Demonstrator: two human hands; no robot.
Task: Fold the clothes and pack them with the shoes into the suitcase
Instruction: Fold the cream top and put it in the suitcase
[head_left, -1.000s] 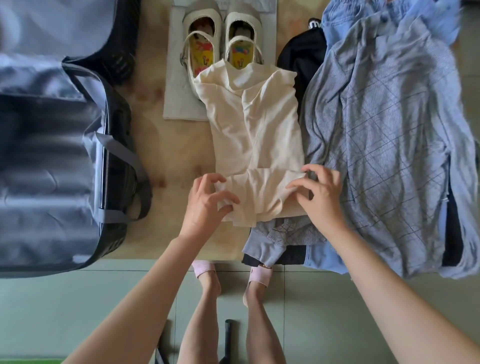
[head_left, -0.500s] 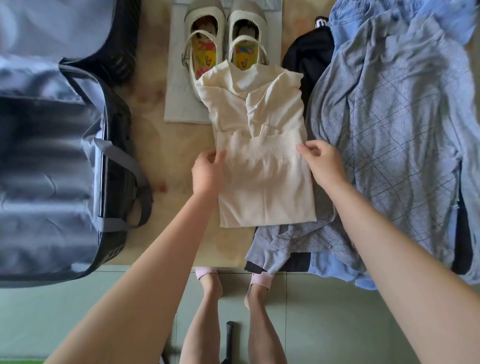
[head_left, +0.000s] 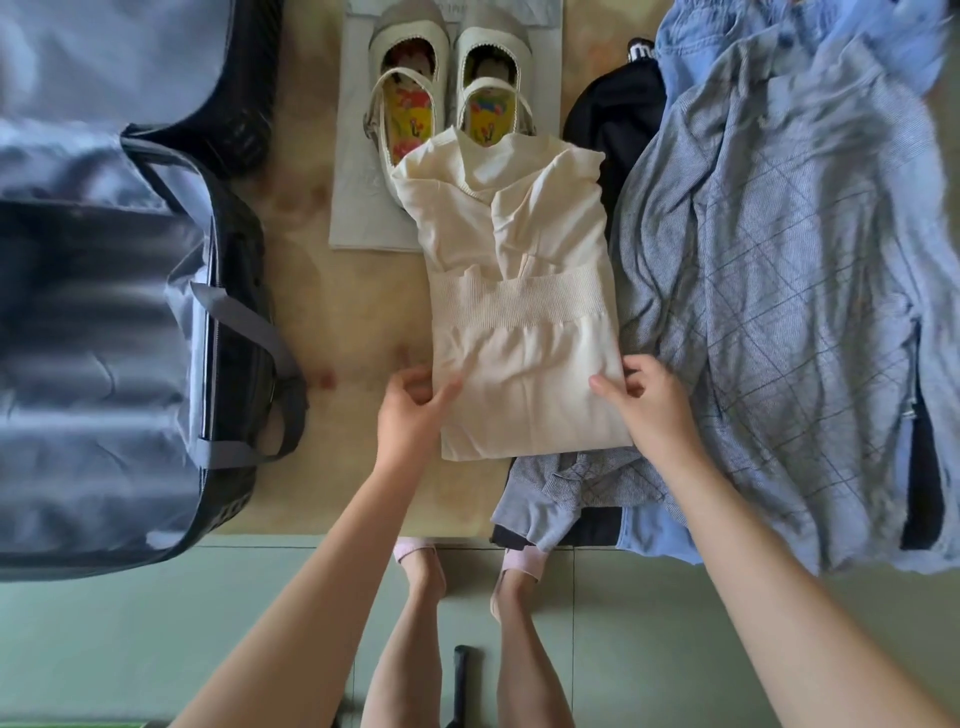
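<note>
Both hands pinch the folded top (head_left: 524, 384) on the counter (head_left: 332, 332): left hand (head_left: 410, 410) one edge, right hand (head_left: 649, 405) the other.

Home, tiled floor (head_left: 130, 639), clothes (head_left: 779, 270), suitcase (head_left: 104, 338)

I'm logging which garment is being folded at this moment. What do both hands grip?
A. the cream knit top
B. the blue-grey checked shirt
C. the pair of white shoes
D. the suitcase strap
A: the left hand and right hand each pinch a side edge of the cream knit top, while the checked shirt, shoes and suitcase lie untouched.
</note>
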